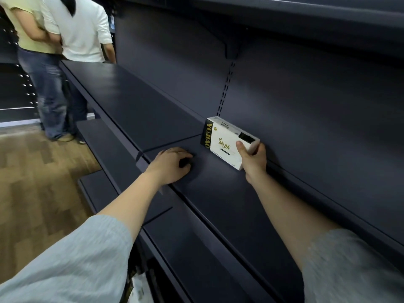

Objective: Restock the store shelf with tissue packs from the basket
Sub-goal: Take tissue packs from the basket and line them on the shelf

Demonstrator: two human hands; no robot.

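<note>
tissue pack (227,139): 1 | hands: 2 – left hand (172,164), right hand (253,159) | bystanders (72,29): 2

Both arms extended; left grip (172,164) loosely curled, right grip (253,157) pinching.

dark shelf (218,193) | tissue pack (225,138) standing at back | left hand (172,165) resting

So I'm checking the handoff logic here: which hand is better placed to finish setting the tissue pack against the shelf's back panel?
Right. The right hand already grips the tissue pack, standing on the shelf by the back panel. The left hand rests on the shelf, apart from it.
</note>
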